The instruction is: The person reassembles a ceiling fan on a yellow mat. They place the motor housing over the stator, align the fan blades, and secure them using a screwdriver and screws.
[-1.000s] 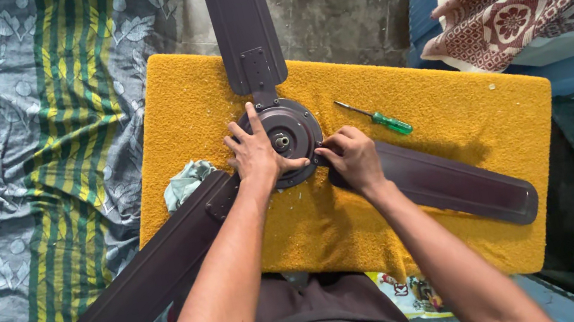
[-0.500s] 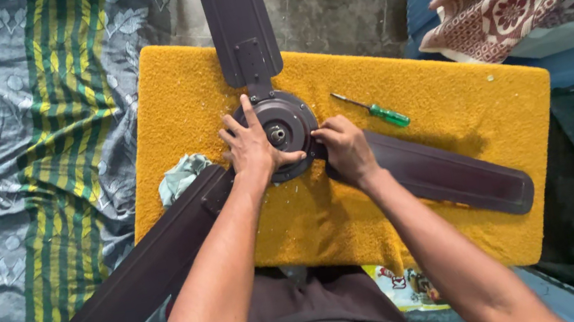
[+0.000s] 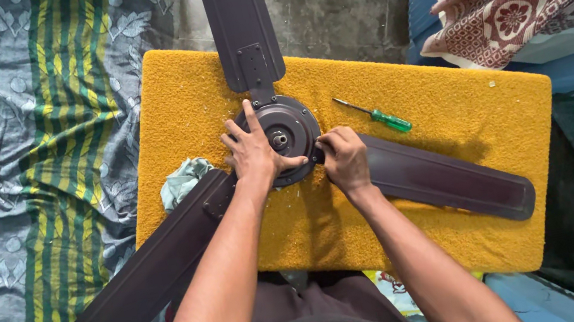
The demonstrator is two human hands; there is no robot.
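Mat: yellow mat (image 3: 463, 177), carrying fan hub (image 3: 289, 131) near its centre.
Left hand (image 3: 252, 151): spread flat on hub.
Right hand (image 3: 346, 161): clenched at hub's right rim.
Screwdriver (image 3: 376, 115): green-handled, toward the far edge.
Rag (image 3: 183, 181): near left edge.

a green-handled screwdriver (image 3: 378, 117) lies on the yellow mat (image 3: 473, 144), a crumpled teal rag (image 3: 180, 181) opposite.

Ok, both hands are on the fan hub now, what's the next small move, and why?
Probably reach the right hand for the green-handled screwdriver. It lies free on the yellow mat beside the hub, while the left hand steadies the hub.
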